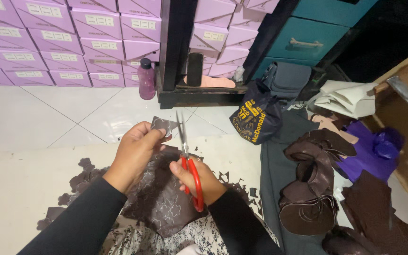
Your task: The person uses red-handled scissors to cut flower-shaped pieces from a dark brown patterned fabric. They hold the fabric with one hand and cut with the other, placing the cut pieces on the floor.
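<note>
Above the lap, our left hand pinches a small brown flower-shaped leather piece between closed fingers while our right hand, fingers wrapped through the red handles, holds the scissors, blades upright just beside it, over the patterned brown leather sheet.

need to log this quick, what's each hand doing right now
Left hand: closed, pinching a small cut piece of brown material.
Right hand: closed on the red-handled scissors, blades up at the piece.
</note>
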Available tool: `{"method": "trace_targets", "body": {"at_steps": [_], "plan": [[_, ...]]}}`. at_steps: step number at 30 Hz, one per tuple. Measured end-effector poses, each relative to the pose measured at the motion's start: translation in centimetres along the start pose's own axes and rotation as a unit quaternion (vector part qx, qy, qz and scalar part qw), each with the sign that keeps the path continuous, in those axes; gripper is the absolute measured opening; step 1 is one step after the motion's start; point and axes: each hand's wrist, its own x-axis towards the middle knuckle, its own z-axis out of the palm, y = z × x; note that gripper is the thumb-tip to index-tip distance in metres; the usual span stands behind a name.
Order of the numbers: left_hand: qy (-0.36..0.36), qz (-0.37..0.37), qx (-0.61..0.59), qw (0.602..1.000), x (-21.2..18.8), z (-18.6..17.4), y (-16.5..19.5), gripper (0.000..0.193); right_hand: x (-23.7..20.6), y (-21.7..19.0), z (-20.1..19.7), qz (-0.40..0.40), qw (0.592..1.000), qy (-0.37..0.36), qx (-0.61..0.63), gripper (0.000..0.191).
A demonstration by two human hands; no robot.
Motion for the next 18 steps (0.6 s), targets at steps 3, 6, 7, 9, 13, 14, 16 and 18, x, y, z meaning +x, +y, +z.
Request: {"method": "trace_targets", "body": {"at_steps": [3,6,7,9,13,14,16,18], "plan": [[0.013,0.001,-0.014,1.0,0.2,0.5,0.0,0.01,0.2,-0.2,-0.4,-0.009,0.998,-0.056,-0.023,0.051],[0.011,0.001,-0.019,1.0,0.3,1.3,0.1,0.009,0.0,-0.2,-1.0,-0.03,0.997,-0.054,-0.038,0.052],[0.01,0.007,-0.02,1.0,0.2,1.6,0.2,0.009,-0.2,-0.2,-1.2,-0.037,0.997,-0.054,-0.033,0.052],[0.009,0.018,-0.021,1.0,-0.2,2.2,0.2,0.01,-0.5,-0.2,-1.6,-0.051,0.997,-0.053,-0.022,0.052],[0.012,0.027,0.001,1.0,-0.6,3.1,0.4,0.01,-0.9,-0.4,-2.0,-0.041,0.998,-0.041,-0.034,0.053],[0.009,0.031,0.006,0.999,-0.8,3.1,0.5,0.01,-1.0,-0.5,-2.0,-0.038,0.998,-0.04,-0.026,0.053],[0.007,0.035,0.009,0.999,-1.0,3.3,0.6,0.01,-1.1,-0.6,-2.0,-0.033,0.999,-0.038,-0.013,0.053],[0.008,0.031,0.005,0.999,-0.9,3.7,0.5,0.01,-1.1,-0.8,-2.3,-0.03,0.999,-0.036,-0.002,0.052]]}}
